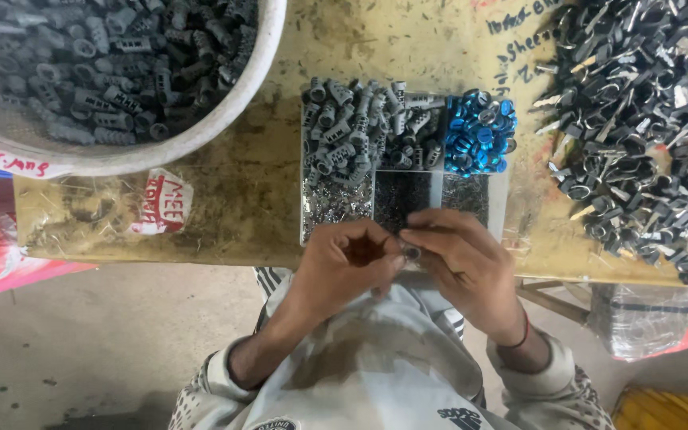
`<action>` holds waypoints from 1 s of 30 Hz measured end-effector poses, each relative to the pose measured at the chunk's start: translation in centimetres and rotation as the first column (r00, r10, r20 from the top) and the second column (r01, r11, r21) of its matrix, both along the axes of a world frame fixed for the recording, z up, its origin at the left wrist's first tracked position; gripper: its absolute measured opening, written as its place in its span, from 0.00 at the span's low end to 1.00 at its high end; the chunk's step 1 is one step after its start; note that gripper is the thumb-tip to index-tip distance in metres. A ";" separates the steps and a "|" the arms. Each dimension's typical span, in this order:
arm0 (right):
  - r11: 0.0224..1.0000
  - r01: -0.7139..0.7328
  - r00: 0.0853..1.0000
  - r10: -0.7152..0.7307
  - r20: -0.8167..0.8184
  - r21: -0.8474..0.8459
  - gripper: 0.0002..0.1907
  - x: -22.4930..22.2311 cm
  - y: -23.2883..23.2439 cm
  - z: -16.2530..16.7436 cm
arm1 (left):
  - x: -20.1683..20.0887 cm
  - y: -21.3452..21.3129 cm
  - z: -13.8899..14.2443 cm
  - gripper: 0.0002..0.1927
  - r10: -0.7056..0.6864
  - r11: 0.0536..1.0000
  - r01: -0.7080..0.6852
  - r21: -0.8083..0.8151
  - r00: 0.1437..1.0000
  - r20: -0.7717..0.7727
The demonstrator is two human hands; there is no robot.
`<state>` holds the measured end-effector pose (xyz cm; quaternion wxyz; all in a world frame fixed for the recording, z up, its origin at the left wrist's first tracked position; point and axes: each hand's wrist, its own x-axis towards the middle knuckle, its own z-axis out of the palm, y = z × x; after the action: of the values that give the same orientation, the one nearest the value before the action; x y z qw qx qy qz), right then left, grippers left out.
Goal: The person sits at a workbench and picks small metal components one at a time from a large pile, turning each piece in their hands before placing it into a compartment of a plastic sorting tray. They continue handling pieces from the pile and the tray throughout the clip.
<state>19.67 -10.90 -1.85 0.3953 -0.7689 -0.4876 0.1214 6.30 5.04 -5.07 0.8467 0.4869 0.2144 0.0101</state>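
Pinching a small grey part (412, 252) between both sets of fingertips, the left hand (344, 267) and right hand (465, 259) meet at six o'clock of the divided tray (500, 203) — it looks light, stiff, easily dropped, best gripped by its sides.

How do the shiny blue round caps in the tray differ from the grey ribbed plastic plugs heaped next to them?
The shiny blue round caps are bright metallic blue, while the grey ribbed plastic plugs are dull grey. The caps are short, flat rings; the plugs are long, ribbed tubes. The caps fill one small compartment; the plugs spread over a wider part of the tray. Both lie heaped loose in the same divided tray, beyond the person's hands.
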 end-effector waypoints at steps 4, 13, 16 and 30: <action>0.997 -0.071 0.997 0.070 0.024 0.040 0.17 0.0 0.0 1.2 | -0.1 0.3 1.0 0.04 -0.016 0.992 0.025 0.126 0.997 -0.074; 0.988 -0.146 0.978 0.138 0.155 0.046 0.23 0.1 -0.5 1.3 | -0.6 -0.1 2.1 0.03 0.034 0.989 -0.018 0.145 0.993 -0.110; 0.986 -0.164 0.966 0.152 0.208 0.042 0.23 0.1 -0.3 1.8 | -0.6 -0.4 1.8 0.03 0.060 0.988 -0.048 0.148 0.996 -0.073; 0.995 -0.011 0.990 0.024 -0.139 0.094 0.20 -0.6 -0.7 0.6 | -1.1 -1.3 1.0 0.02 0.094 0.996 -0.092 -0.023 0.989 0.116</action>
<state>19.10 -11.60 -1.22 0.4629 -0.7349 -0.4706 0.1555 5.16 3.71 -4.10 0.8607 0.4675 0.1868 0.0761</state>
